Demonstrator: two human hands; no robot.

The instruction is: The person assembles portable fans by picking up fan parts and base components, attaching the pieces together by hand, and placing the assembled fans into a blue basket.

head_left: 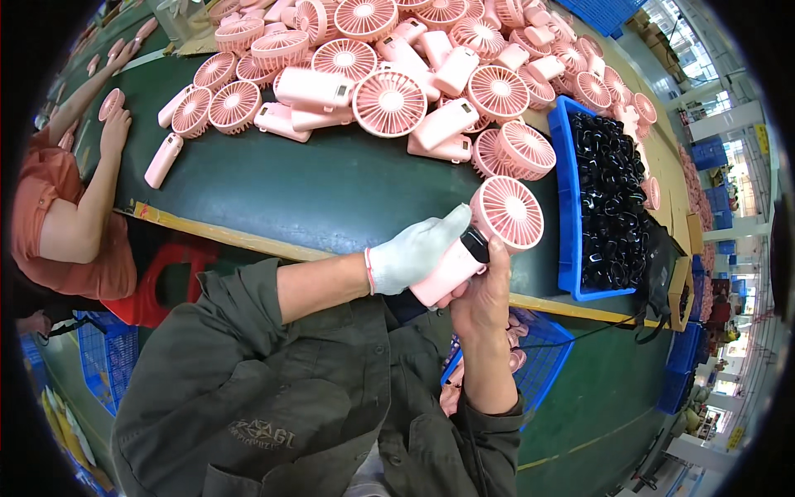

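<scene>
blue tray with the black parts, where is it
In the head view, the blue tray is on the green table, right of the person's right hand, beside the pink fans.

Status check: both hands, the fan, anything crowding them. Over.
Gloved left hand and bare right hand on pink handheld fan. Glossy black piece at its neck. Blue bin of black parts to right; pink fans piled beyond.

lettering [263, 434] is embroidered around a star-like emblem [262, 428] on the front of the dark jacket [327, 389], only partly legible. small dark windows [341, 90] are set into several piled pink fans [307, 85]; any digits there are too small to be read. on yellow signs [761, 136] at far right, no characters can be made out.
</scene>
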